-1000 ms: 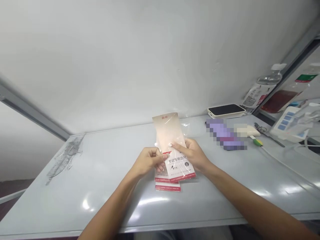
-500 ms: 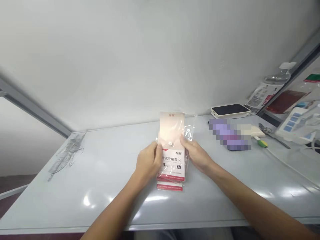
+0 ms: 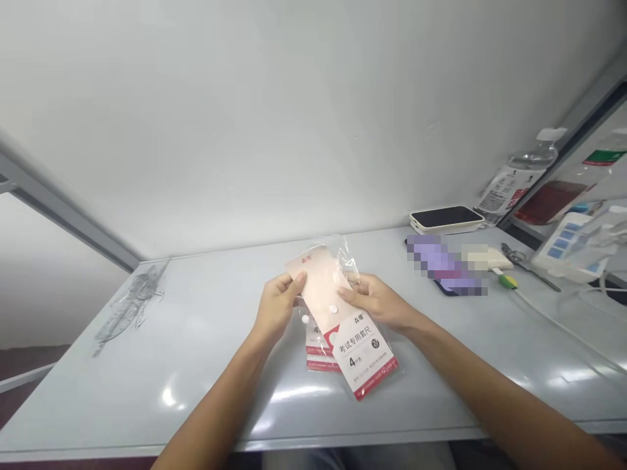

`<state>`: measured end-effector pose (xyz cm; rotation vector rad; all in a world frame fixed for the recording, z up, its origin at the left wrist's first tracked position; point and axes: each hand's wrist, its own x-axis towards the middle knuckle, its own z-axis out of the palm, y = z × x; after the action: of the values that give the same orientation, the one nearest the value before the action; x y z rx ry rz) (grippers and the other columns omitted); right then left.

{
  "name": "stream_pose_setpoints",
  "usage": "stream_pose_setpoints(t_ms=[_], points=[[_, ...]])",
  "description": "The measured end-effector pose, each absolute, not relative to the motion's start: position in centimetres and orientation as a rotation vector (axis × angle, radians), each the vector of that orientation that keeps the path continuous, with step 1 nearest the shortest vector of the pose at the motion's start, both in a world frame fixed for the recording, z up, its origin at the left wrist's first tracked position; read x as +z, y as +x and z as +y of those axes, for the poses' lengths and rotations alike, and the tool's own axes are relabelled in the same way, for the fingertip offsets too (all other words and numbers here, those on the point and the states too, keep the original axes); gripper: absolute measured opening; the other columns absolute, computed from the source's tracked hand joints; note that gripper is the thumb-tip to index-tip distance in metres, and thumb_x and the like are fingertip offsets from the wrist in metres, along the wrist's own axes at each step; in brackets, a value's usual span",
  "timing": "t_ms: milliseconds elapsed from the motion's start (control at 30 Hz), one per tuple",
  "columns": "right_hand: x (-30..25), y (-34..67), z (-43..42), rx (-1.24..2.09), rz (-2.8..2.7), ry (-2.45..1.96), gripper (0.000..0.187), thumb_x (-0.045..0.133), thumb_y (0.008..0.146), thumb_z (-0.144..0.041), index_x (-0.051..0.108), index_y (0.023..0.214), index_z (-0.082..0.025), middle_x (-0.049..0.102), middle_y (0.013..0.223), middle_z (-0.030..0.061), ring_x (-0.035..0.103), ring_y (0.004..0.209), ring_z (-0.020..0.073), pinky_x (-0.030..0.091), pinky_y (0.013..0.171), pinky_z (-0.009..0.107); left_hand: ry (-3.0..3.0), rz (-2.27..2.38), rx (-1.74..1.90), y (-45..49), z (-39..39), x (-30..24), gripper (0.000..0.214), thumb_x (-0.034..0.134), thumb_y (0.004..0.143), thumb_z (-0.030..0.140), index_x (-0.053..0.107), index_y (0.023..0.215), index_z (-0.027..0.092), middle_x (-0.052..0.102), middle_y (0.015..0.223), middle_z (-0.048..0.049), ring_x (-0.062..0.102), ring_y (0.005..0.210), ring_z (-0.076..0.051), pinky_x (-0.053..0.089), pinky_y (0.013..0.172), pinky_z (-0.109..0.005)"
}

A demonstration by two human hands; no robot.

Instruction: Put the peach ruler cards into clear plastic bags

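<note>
Between my hands, a clear plastic pouch [image 3: 333,313] with a pale pink and white card inside is held tilted, its red-edged lower end toward the front right. My left hand [image 3: 279,303] pinches the pouch at its upper left, thumb on top. On the opposite edge, my right hand [image 3: 375,300] grips it with the thumb across the front. A white snap button shows near the pouch's middle. Beneath it, similar red-edged pouches [image 3: 321,361] lie on the desk, partly covered by the held one.
To the right lie a white-cased phone [image 3: 447,219], a second phone with a blurred purple screen [image 3: 441,264], a white charger [image 3: 494,258] with a cable, and scissors-like metal tools [image 3: 539,271]. Bottles [image 3: 522,173] stand at the back right. Drawn markings [image 3: 132,300] cover the desk's left.
The held pouch has turned from upright to slanting, its lower end swinging right and toward me. My left hand has shifted left and up, exposing more of the pouches underneath.
</note>
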<state>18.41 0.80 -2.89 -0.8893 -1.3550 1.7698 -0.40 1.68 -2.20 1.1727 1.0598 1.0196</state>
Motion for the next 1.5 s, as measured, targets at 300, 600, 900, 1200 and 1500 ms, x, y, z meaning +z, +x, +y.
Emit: stream_pose_setpoints(t_ms=[300,600,900,1200,1500], points=[[-2.8,17.9,0.5,1.685,-1.461,-0.895,0.036,0.058,0.074,-0.039,0.056,0.101,-0.015,0.067,0.083,0.0067,0.064,0.071,0.0199,0.049,0.058,0.029,1.135,1.180,1.049,-0.7,2.1,-3.0,0.032,0.067,0.063,0.040,0.050,0.054,0.014,0.061,0.055,-0.0025,0.060,0.053,-0.015,0.050,0.051,-0.027],[-3.6,16.9,0.3,1.630,-1.297,-1.092,0.035,0.061,0.068,-0.047,0.063,0.078,-0.014,0.068,0.074,0.0084,0.064,0.064,0.0217,0.048,0.054,0.031,1.325,1.320,1.113,0.3,1.0,-2.9,0.035,0.052,0.073,0.049,0.040,0.059,0.019,0.045,0.039,0.0063,0.039,0.030,-0.006,0.028,0.029,-0.017],[-3.6,17.7,1.0,1.353,-1.088,-1.103,0.032,0.062,0.070,-0.041,0.061,0.088,-0.015,0.067,0.085,0.0084,0.063,0.075,0.0230,0.050,0.060,0.032,1.594,1.251,0.904,0.4,0.4,-2.5,0.030,0.049,0.076,0.044,0.042,0.063,0.018,0.047,0.050,0.0045,0.042,0.042,-0.007,0.033,0.042,-0.019],[-3.6,16.9,0.6,1.118,-1.256,-1.235,0.028,0.057,0.073,-0.042,0.060,0.081,-0.016,0.066,0.079,0.0066,0.061,0.069,0.0214,0.048,0.054,0.029,2.027,1.301,0.875,0.5,0.1,-2.9,0.026,0.039,0.082,0.033,0.046,0.062,0.018,0.045,0.050,0.0041,0.037,0.045,-0.007,0.029,0.045,-0.021],[-3.5,16.7,0.4,1.076,-1.227,-1.244,0.027,0.057,0.073,-0.043,0.059,0.080,-0.017,0.066,0.079,0.0062,0.061,0.069,0.0213,0.047,0.053,0.028,2.085,1.389,0.771,0.7,-0.2,-2.7,0.014,0.042,0.080,0.034,0.045,0.078,0.021,0.053,0.061,0.0033,0.043,0.045,-0.009,0.031,0.045,-0.021]])
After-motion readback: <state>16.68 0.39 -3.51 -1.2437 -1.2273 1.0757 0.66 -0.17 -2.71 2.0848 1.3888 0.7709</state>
